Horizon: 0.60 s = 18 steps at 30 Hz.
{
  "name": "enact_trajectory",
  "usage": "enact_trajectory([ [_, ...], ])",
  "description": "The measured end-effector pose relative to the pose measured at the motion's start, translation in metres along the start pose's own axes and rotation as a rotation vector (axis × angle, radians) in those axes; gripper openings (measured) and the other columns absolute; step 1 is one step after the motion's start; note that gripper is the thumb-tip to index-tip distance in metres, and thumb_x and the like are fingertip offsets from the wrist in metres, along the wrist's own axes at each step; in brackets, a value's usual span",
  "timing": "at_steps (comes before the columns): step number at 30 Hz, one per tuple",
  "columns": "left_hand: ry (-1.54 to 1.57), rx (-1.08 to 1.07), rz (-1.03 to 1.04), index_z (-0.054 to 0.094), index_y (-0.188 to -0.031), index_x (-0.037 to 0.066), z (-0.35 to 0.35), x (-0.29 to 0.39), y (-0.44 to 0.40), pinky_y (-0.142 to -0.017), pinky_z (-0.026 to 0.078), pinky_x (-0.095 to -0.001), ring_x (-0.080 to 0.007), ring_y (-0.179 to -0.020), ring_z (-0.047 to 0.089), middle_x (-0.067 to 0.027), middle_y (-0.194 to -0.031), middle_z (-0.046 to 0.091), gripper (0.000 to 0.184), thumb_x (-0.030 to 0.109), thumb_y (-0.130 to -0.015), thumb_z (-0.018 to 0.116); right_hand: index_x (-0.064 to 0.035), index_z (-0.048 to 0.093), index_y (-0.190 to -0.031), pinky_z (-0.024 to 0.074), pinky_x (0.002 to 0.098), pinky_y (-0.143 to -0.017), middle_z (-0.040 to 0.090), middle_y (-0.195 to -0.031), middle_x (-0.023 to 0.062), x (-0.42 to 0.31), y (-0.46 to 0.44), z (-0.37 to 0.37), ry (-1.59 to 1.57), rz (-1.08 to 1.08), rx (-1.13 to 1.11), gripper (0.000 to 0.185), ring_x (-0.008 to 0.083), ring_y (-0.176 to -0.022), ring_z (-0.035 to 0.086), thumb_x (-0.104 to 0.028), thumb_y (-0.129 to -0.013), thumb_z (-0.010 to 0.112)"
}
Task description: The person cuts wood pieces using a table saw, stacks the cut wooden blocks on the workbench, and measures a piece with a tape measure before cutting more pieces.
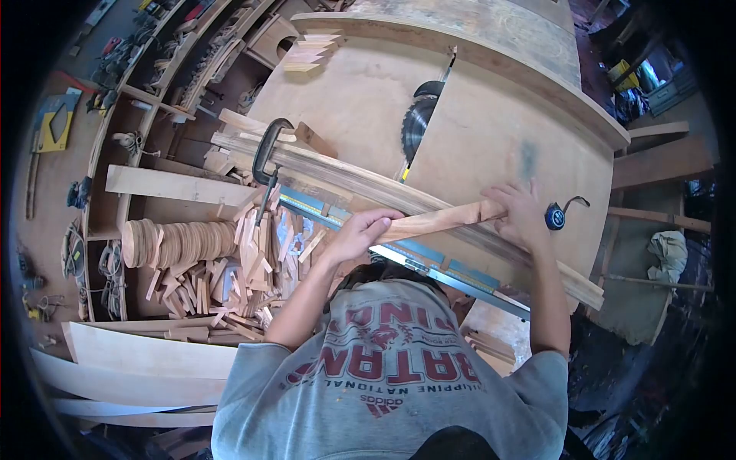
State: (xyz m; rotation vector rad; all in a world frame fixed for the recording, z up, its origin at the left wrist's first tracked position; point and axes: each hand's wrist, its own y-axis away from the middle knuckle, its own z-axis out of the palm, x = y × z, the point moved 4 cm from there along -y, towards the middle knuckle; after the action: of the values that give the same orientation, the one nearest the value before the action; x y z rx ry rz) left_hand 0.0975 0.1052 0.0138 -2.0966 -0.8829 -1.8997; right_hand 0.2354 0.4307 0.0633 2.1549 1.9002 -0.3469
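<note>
Holding step, from here: left hand [363, 232] curled round one end, right hand [518, 215] half-closed on the other, of a reddish-brown wooden strip [437, 222] near frame centre; moving it needs fingers clear of the round toothed steel blade [415, 126].

The head camera looks down from close above the shirt [399, 307] and forward across the saw table [514, 115].

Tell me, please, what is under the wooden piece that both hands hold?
Under the wooden piece, the long wooden strips show on both sides; the stretch it covers cannot be seen.
</note>
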Motion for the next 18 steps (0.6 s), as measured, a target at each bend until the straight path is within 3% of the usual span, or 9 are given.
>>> enact_trajectory([
  [2, 0.0, -0.005, -0.033, 0.071, -0.132, -0.002, -0.013, -0.001, -0.006, -0.1, 0.051, -0.031, -0.013, -0.11, 0.066, -0.0062, -0.118, 0.076, 0.035, 0.023, -0.112, 0.056, -0.0153, 0.074, -0.129, 0.038, 0.0575, -0.119, 0.073, -0.129, 0.0143, 0.002, -0.008, 0.002, -0.087, 0.152, -0.222, 0.062, 0.0369, -0.13, 0.063, -0.007, -0.068, 0.073],
  [5, -0.037, 0.004, -0.068, 0.076, -0.125, 0.0, -0.036, 0.005, -0.019, -0.096, 0.052, -0.0284, -0.0095, -0.105, 0.066, -0.0028, -0.112, 0.077, 0.032, 0.024, -0.11, 0.061, -0.012, 0.074, -0.127, 0.0462, 0.0509, -0.113, 0.075, -0.125, 0.0163, 0.0, -0.011, 0.0, -0.18, 0.172, -0.252, 0.058, 0.0368, -0.123, 0.067, -0.009, -0.069, 0.077],
  [7, -0.076, 0.077, -0.09, 0.076, -0.125, 0.001, -0.053, 0.01, -0.026, -0.094, 0.052, -0.0284, -0.0098, -0.105, 0.066, -0.0023, -0.111, 0.077, 0.032, 0.025, -0.11, 0.062, -0.0103, 0.073, -0.129, 0.0484, 0.0484, -0.11, 0.074, -0.126, 0.0172, 0.006, -0.005, 0.008, -0.237, 0.199, -0.196, 0.059, 0.0381, -0.123, 0.066, -0.01, -0.07, 0.08],
  [9, -0.03, 0.136, 0.013, 0.075, -0.129, 0.001, -0.064, 0.017, -0.032, -0.087, 0.054, -0.0296, -0.0096, -0.096, 0.066, -0.0031, -0.106, 0.078, 0.034, 0.026, -0.107, 0.065, -0.0086, 0.072, -0.13, 0.0506, 0.0459, -0.108, 0.073, -0.127, 0.0181, 0.014, 0.001, 0.014, -0.287, 0.22, -0.145, 0.06, 0.0394, -0.123, 0.066, -0.012, -0.071, 0.082],
  [11, 0.084, 0.233, -0.011, 0.073, -0.134, 0.002, -0.077, 0.026, -0.03, -0.078, 0.053, -0.0256, -0.006, -0.089, 0.064, -0.001, -0.101, 0.076, 0.036, 0.022, -0.105, 0.069, -0.0046, 0.071, -0.132, 0.0495, 0.0435, -0.109, 0.073, -0.129, 0.018, 0.02, 0.005, 0.019, -0.441, 0.276, -0.087, 0.062, 0.0357, -0.124, 0.066, -0.011, -0.072, 0.088],
  [12, 0.072, 0.18, -0.027, 0.071, -0.139, 0.002, -0.085, 0.022, -0.029, -0.071, 0.051, -0.0229, -0.0035, -0.082, 0.06, 0.0009, -0.098, 0.074, 0.041, 0.016, -0.1, 0.074, -0.0046, 0.071, -0.132, 0.0495, 0.0435, -0.109, 0.073, -0.129, 0.018, 0.024, 0.008, 0.025, -0.438, 0.273, -0.092, 0.062, 0.0357, -0.124, 0.066, -0.011, -0.072, 0.088],
  [18, 0.151, 0.407, 0.042, 0.077, -0.129, 0.002, -0.077, 0.0, -0.056, -0.068, 0.051, -0.0228, -0.0039, -0.076, 0.062, 0.0017, -0.088, 0.075, 0.036, 0.008, -0.094, 0.081, -0.0008, 0.071, -0.129, 0.0513, 0.0392, -0.105, 0.075, -0.124, 0.0157, 0.055, 0.019, 0.056, -0.683, 0.386, -0.015, 0.061, 0.0288, -0.116, 0.069, -0.003, -0.071, 0.091],
])
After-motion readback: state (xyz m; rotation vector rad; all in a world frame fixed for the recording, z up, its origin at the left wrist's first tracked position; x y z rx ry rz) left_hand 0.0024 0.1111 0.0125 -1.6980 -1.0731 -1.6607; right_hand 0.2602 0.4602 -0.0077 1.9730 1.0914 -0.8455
